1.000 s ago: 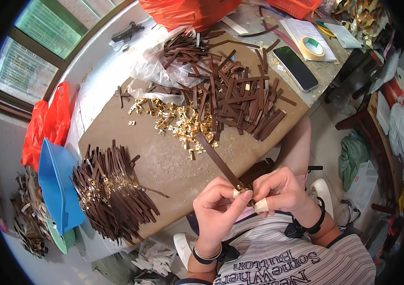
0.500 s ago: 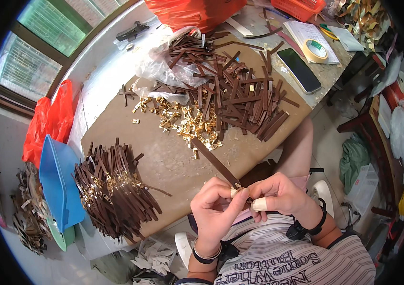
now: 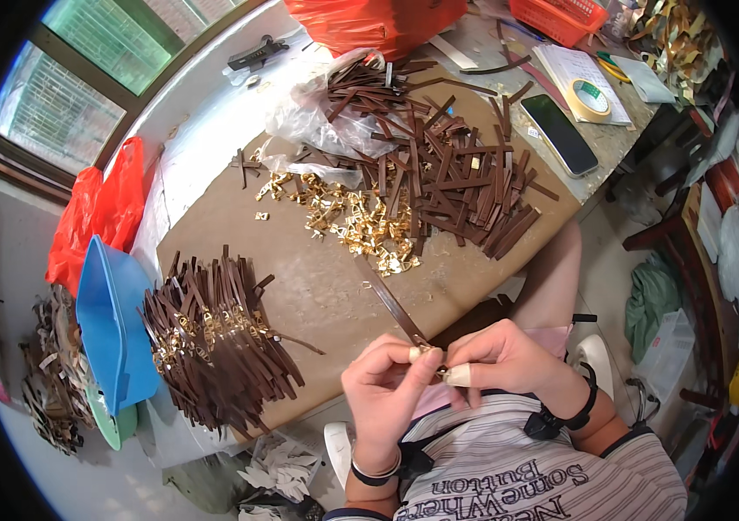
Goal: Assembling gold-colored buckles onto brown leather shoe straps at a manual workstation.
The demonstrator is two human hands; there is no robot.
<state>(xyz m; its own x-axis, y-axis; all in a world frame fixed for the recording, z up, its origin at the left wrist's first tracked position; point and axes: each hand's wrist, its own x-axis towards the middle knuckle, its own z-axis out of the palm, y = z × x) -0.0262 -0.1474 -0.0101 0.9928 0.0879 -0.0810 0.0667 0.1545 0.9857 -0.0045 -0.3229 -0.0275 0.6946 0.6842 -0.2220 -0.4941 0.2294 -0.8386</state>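
A dark brown strap (image 3: pixel 391 304) slants up from my hands over the table's near edge. My left hand (image 3: pixel 389 382) pinches it near its lower end between thumb and forefinger. Close beside it, my right hand (image 3: pixel 508 358) closes thumb and fingers on a small gold metal fitting (image 3: pixel 441 372) at that end, partly hidden by the fingertips. Pale coverings wrap some fingertips. Beyond the strap's far tip lies a heap of gold fittings (image 3: pixel 369 227), with loose brown straps (image 3: pixel 465 182) piled behind it. A bundle of straps with gold fittings on them (image 3: pixel 217 339) rests at the left.
A blue bin (image 3: pixel 113 326) and a red plastic bag (image 3: pixel 96 217) stand left of the brown table covering (image 3: pixel 300 295). A clear bag (image 3: pixel 326 130) lies among the straps. At the back right are a phone (image 3: pixel 559 135), a tape roll (image 3: pixel 589 100) and a red basket (image 3: pixel 560 19).
The view has shifted slightly, so the table things sit a little further right. The strap has tilted and its surface catches more light; both hands stay together at its lower end.
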